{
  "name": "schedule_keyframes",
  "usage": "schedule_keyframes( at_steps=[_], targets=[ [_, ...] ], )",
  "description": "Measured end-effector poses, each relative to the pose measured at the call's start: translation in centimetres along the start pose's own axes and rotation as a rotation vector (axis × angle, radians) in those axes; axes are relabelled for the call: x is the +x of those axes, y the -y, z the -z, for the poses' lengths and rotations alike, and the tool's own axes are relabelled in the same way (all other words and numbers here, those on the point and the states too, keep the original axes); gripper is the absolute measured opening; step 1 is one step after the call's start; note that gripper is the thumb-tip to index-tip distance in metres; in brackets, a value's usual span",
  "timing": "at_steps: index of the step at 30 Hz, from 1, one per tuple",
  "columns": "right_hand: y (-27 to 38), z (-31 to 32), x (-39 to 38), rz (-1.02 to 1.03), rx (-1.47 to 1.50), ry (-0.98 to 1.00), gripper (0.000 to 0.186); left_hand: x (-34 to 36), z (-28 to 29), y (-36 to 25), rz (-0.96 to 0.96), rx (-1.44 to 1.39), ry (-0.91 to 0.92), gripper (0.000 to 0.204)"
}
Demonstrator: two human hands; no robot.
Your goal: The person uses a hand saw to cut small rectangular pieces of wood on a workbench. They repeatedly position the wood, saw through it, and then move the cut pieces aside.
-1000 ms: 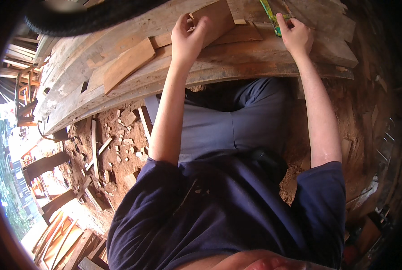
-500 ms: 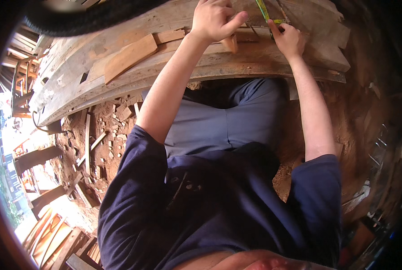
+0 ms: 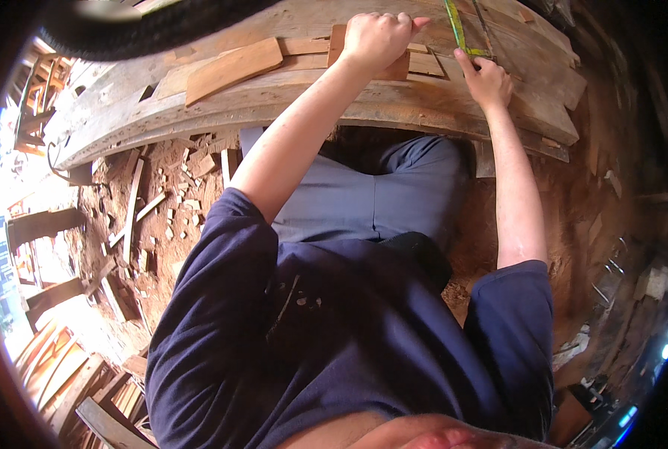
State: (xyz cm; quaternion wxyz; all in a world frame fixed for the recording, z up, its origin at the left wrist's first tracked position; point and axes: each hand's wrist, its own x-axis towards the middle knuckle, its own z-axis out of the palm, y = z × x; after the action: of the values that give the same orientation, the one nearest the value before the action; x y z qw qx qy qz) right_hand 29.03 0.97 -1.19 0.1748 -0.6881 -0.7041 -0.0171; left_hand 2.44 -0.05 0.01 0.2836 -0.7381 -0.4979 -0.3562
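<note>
My left hand (image 3: 379, 37), fingers curled, is over a small reddish-brown board (image 3: 390, 73) on the weathered plank worktop (image 3: 109, 123); whatever it may grip is hidden. Farther right, my right hand (image 3: 487, 82) grips the lower end of a narrow yellow-green tool (image 3: 453, 24) with a crosspiece, thumb raised along it. A dark thin strip (image 3: 477, 19) lies beside the tool. A loose tan board (image 3: 233, 69) and thinner offcuts (image 3: 304, 46) lie left of my left hand.
My legs (image 3: 349, 194) are under the worktop's front edge. Wood blocks and sticks (image 3: 135, 202) litter the dirt floor at left. Stacked timber (image 3: 57, 359) stands at lower left, dark debris (image 3: 581, 344) at lower right. A black curved object (image 3: 94, 41) crosses the top left.
My left hand rose off the tilted board's earlier position, swung up, then came slightly down and right; that board now lies flatter beneath it. My right hand moved slightly down and right.
</note>
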Motion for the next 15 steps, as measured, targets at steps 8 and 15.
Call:
schedule_keyframes(
  at_steps=[8, 15],
  targets=[
    [-0.1, 1.1, -0.4, 0.208, 0.079, -0.059, 0.071, -0.3, 0.2, 1.3, -0.066, -0.060, -0.033, 0.049],
    [-0.4, 4.9, -5.1, 0.383, 0.390, -0.068, 0.041, -1.1, 1.1, -0.2, -0.009, -0.070, -0.115, 0.045]
  ],
)
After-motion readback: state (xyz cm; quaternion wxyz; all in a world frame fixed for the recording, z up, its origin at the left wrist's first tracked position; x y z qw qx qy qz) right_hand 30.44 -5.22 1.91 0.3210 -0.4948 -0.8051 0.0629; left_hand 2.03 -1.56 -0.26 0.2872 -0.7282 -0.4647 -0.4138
